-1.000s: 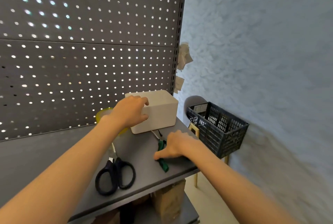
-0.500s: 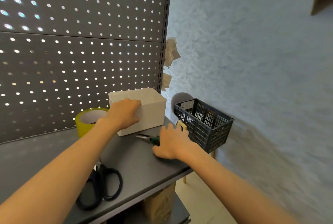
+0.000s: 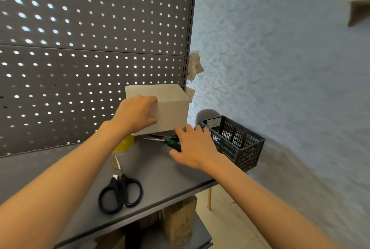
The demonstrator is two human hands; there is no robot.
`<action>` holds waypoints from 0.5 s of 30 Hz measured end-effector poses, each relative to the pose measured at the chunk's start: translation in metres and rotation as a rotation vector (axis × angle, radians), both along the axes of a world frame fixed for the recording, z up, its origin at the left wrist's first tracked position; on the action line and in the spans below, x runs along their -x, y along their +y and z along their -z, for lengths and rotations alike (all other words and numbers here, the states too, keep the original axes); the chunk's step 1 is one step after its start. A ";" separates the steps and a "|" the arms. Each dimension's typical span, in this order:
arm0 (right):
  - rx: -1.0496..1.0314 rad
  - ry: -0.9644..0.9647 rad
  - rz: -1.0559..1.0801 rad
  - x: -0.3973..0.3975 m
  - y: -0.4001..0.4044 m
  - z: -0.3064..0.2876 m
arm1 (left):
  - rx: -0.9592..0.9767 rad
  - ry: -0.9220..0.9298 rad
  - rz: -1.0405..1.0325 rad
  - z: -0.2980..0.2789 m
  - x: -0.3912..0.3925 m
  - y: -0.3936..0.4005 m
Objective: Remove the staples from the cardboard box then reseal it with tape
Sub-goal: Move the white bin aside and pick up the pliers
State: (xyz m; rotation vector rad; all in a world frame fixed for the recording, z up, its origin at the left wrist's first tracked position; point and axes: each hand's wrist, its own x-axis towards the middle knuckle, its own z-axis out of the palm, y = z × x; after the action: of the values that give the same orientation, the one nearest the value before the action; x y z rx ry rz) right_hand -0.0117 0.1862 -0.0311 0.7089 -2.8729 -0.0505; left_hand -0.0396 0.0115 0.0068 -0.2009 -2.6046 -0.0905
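**A:** Where is your box against the shelf?

**B:** The white cardboard box (image 3: 172, 106) stands at the back of the grey shelf (image 3: 160, 172), touching or almost touching the dark pegboard (image 3: 90, 38) behind it, whose holes let light through. Your left hand (image 3: 138, 115) is wrapped over the box's near left corner, fingers curled on top, gripping it.

**A:** And your other hand?

**B:** Your right hand (image 3: 194, 148) lies flat and spread on the shelf just in front of the box, fingers loose, closed on nothing. It partly covers the green-handled pliers (image 3: 168, 140), whose metal tips point left beside the box's lower edge. I cannot tell if your palm presses on the handles.

**A:** What else sits on the shelf?

**B:** Black-handled scissors (image 3: 120, 190) lie near the shelf's front edge, blades pointing back toward the box. A yellow tape roll (image 3: 125, 143) shows left of the box, mostly hidden by your left forearm.

**A:** And around the shelf?

**B:** A black plastic crate (image 3: 238, 144) stands just off the shelf's right end, against a pale blue textured wall (image 3: 280, 68). Brown cartons (image 3: 180, 220) sit on the lower tier under the shelf.
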 end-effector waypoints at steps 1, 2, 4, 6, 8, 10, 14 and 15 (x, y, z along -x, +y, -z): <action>0.014 0.012 -0.014 -0.004 0.000 -0.002 | 0.006 0.023 -0.013 -0.004 -0.007 -0.001; 0.026 0.022 -0.027 -0.007 0.000 -0.003 | 0.011 0.042 -0.027 -0.008 -0.015 -0.003; 0.044 0.039 -0.053 -0.016 -0.002 -0.006 | 0.017 0.067 -0.056 -0.014 -0.031 -0.007; 0.046 0.052 -0.082 -0.026 -0.005 -0.009 | 0.014 0.079 -0.084 -0.020 -0.051 -0.012; 0.048 0.063 -0.114 -0.037 -0.009 -0.011 | 0.013 0.097 -0.108 -0.024 -0.071 -0.019; 0.059 0.069 -0.144 -0.049 -0.014 -0.013 | 0.011 0.108 -0.147 -0.027 -0.092 -0.025; 0.099 0.091 -0.221 -0.076 -0.021 -0.016 | 0.011 0.127 -0.237 -0.030 -0.140 -0.033; 0.109 0.099 -0.242 -0.084 -0.023 -0.016 | 0.011 0.134 -0.260 -0.030 -0.153 -0.034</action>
State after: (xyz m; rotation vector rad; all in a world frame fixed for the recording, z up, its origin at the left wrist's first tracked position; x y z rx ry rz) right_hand 0.0720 0.1633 -0.0146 0.9953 -2.6527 0.0996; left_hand 0.1135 -0.0229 0.0364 0.1247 -2.4737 0.0294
